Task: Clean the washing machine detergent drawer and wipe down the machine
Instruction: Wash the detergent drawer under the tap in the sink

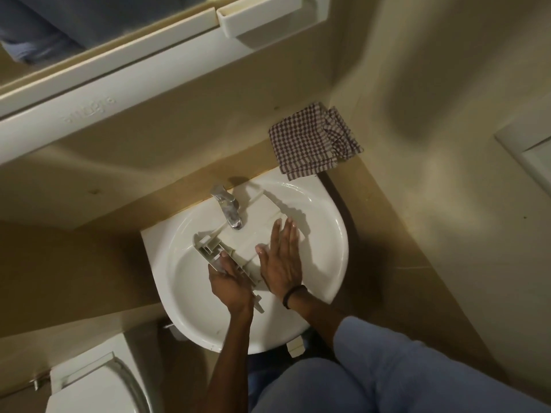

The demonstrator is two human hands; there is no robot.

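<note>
Head view, looking down; entries from largest to smallest.

1. Mirror cabinet (89,108): white, fixed to the wall above the far edge of the table, clear of the work.
2. Table (366,204): tan counter holding the basin, with bare room along its right side.
3. Washbasin (338,248): white and round-fronted, set at the table's near edge. The bowl has open room to the near left.
4. Toilet (89,383): white, off the near-left corner, well apart from the work.
5. Checked cloth (310,141): folded at the basin's far-right corner, overlapping the rim. It is nearer the right grip and appears untouched.
6. Detergent drawer (213,248): lies inside the washbasin. Its front panel runs diagonally at near left, and its long body reaches far-right towards the rear rim, passing just beside the tap.
7. Right grip (281,257): flat, with straight fingers pressed on the drawer's body and pointing along its long axis.
8. Left grip (231,283): fingers curled round the front panel, holding that end.
9. Tap (228,208): chrome, with its spout over the drawer's left flank. No stream can be made out.
10. Wristband (293,296): dark, on the right wrist.

Judgement: this is the rinsing or rubbing stage. Turning the drawer would pivot it about the left grip's end, and the tap limits swing to the far left.
</note>
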